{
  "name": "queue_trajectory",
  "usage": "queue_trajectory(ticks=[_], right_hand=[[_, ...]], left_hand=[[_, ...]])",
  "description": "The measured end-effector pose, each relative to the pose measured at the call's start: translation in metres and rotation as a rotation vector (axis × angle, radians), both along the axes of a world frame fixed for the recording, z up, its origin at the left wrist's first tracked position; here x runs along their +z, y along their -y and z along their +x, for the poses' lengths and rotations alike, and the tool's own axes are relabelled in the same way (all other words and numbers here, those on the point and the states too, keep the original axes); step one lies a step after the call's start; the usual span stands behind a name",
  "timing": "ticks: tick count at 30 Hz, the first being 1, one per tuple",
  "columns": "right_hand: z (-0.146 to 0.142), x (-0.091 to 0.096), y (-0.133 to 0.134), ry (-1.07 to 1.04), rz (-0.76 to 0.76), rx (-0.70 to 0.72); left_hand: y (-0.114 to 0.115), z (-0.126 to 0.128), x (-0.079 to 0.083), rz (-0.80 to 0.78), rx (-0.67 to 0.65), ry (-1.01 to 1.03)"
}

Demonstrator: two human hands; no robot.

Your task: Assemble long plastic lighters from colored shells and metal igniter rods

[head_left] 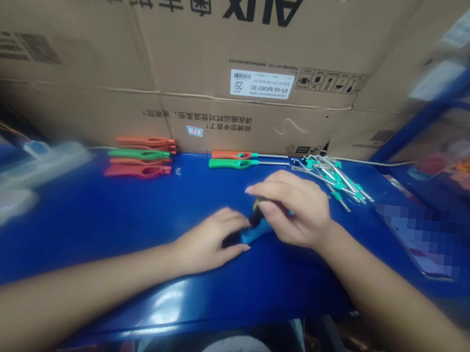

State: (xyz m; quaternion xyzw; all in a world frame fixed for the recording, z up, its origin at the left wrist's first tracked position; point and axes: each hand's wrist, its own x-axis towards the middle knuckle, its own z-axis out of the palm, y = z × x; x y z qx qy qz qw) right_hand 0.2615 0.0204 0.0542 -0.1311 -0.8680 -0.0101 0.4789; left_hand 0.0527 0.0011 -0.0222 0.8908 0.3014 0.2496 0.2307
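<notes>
Over the middle of the blue table, my left hand is closed round one end of a blue lighter handle, most of which is hidden by my fingers. My right hand pinches a short black-and-yellow tool between thumb and fingers. Its lower end meets the blue handle between the two hands; the exact kind of tool is blurred. Behind my hands lie an orange lighter and a green lighter, side by side, with metal rods fitted.
Several orange, green and red lighter handles are stacked at the back left. A pile of metal rods with teal collars lies at the back right, near a phone-like flat object. A large cardboard box walls off the table's back.
</notes>
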Motion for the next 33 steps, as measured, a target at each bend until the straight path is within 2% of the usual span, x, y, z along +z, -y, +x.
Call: queue_trajectory(ticks=[5, 7, 11, 13, 15, 17, 23, 25, 29, 31, 33], right_hand=[[-0.0029, 0.0034, 0.0022, 0.04, -0.29, 0.15], [-0.0042, 0.0015, 0.001, -0.004, -0.254, 0.117], [-0.0035, -0.0013, -0.0005, -0.021, -0.078, 0.008], [-0.0035, 0.0004, 0.0009, -0.021, -0.132, 0.045], [-0.0042, 0.0027, 0.0026, -0.038, -0.25, 0.111], [-0.0048, 0.0035, 0.003, -0.06, -0.284, 0.136], [-0.0011, -0.0006, -0.0005, -0.065, 0.021, -0.039], [-0.0011, 0.0001, 0.0007, -0.006, -0.018, -0.001], [-0.0048, 0.0022, 0.0048, 0.043, -0.257, 0.14], [-0.0063, 0.0013, 0.0058, 0.014, -0.256, 0.138], [-0.0066, -0.0007, 0.0059, 0.007, -0.194, 0.1]], left_hand=[[-0.0002, 0.0001, 0.0003, 0.0, -0.002, 0.003], [0.0001, -0.0001, 0.0, -0.003, 0.002, 0.006], [0.0002, -0.0003, -0.0002, -0.006, 0.009, -0.006], [-0.0001, -0.0002, 0.0, -0.001, 0.006, -0.006], [-0.0003, -0.0001, 0.0003, -0.003, 0.002, -0.004], [-0.0002, -0.0001, 0.0004, -0.006, -0.003, 0.003], [0.0015, 0.0, 0.0, 0.007, 0.015, 0.016], [0.0016, 0.0004, 0.0005, 0.004, 0.022, 0.011], [0.0016, 0.0007, 0.0005, 0.014, 0.011, 0.029], [0.0018, 0.0005, -0.0008, 0.026, 0.013, 0.042], [0.002, 0.0001, -0.0027, 0.032, 0.022, 0.045]])
